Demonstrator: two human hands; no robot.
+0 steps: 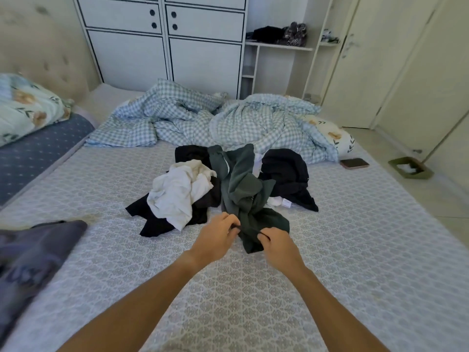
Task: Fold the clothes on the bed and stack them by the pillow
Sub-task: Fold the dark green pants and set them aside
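Note:
A pile of crumpled clothes lies in the middle of the bed (355,250). A dark green garment (241,181) runs through the pile toward me. My left hand (215,237) pinches its near edge on the left, and my right hand (279,246) pinches the same edge on the right. A white garment (177,191) sits left of it over black clothes (152,222). More black clothing (286,171) lies on the right. A floral pillow (28,107) rests at the far left by the headboard.
A crumpled blue checked duvet (228,118) covers the far side of the bed. A phone (354,163) lies at the bed's right edge. A grey-purple garment (33,252) lies at the near left. A small bin (409,167) stands on the floor to the right.

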